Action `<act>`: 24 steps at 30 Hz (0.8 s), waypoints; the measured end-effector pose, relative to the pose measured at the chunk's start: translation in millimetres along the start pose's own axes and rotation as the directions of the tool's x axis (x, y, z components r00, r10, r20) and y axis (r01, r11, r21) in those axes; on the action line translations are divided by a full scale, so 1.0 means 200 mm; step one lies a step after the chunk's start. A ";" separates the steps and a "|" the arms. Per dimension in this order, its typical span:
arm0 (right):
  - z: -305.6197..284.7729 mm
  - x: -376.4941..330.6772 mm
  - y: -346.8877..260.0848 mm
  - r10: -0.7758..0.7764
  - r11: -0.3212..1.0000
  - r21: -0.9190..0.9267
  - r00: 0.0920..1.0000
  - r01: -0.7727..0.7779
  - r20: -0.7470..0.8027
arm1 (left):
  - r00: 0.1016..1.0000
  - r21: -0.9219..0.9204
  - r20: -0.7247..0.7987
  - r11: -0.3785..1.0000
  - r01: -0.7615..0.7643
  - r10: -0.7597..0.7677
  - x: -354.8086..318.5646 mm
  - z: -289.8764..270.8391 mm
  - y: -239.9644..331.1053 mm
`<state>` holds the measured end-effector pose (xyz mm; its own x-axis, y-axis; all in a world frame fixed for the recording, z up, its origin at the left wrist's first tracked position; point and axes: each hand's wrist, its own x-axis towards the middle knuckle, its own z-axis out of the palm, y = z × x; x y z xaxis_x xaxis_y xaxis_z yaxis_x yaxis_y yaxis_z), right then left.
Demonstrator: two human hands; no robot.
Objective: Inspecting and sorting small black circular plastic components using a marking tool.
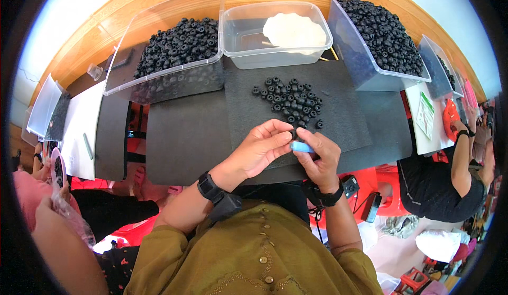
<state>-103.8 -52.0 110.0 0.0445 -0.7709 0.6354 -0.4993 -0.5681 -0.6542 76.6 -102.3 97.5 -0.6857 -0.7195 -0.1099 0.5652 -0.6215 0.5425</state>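
Note:
Over the near part of a black mat (338,110), my two hands meet at the fingertips. My left hand (263,142) pinches a small black bead (294,134) between thumb and forefinger. The thumb of my right hand (321,155) touches the bead's other side. Tucked in the right fingers is a short light blue rod-like tool (302,147); its tip is hidden. Just beyond my hands lies a loose pile of round black beads (296,102) with holes through them.
Clear plastic tubs heaped with black beads stand at the back left (182,71) and back right (381,70). Between them, a clear tub (243,59) holds a white sheet-like thing (294,30). People sit close by, at left (32,189) and right (460,162).

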 end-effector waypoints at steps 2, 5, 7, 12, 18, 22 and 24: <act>0.01 0.00 0.00 -0.053 0.998 -0.038 0.998 0.054 0.025 | 0.998 0.010 0.019 0.998 -0.055 0.055 0.02 0.00 -0.02; 0.01 0.00 -0.01 -0.038 0.997 -0.061 0.999 0.038 0.013 | 0.998 -0.029 0.031 0.998 -0.051 0.052 0.03 0.02 -0.03; 0.01 0.00 0.00 -0.055 0.996 -0.065 0.998 0.056 0.011 | 0.998 -0.049 0.041 0.998 -0.040 0.042 0.03 0.02 -0.04; 0.00 0.01 -0.01 -0.106 0.989 -0.103 0.994 0.108 0.028 | 0.999 -0.115 0.035 0.993 -0.028 0.033 0.02 -0.02 -0.04; -0.02 0.00 -0.01 -0.085 0.989 -0.119 0.994 0.093 0.070 | 0.990 -0.059 -0.031 0.988 -0.142 0.140 -0.01 0.05 0.09; -0.03 -0.02 -0.02 0.085 0.996 -0.022 0.991 -0.088 -0.104 | 0.619 0.706 0.169 0.344 -0.619 0.767 -0.07 0.20 0.55; -0.03 -0.04 0.00 0.210 0.978 0.034 0.965 -0.207 -0.155 | 0.391 0.872 0.246 -0.026 -0.489 0.887 -0.09 0.18 0.77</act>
<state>-108.9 -44.3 107.4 -0.1961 -0.8188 0.5395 -0.4680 -0.4053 -0.7853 160.4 -174.0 212.8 0.1202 -0.7564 0.6429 -0.0798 0.6382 0.7657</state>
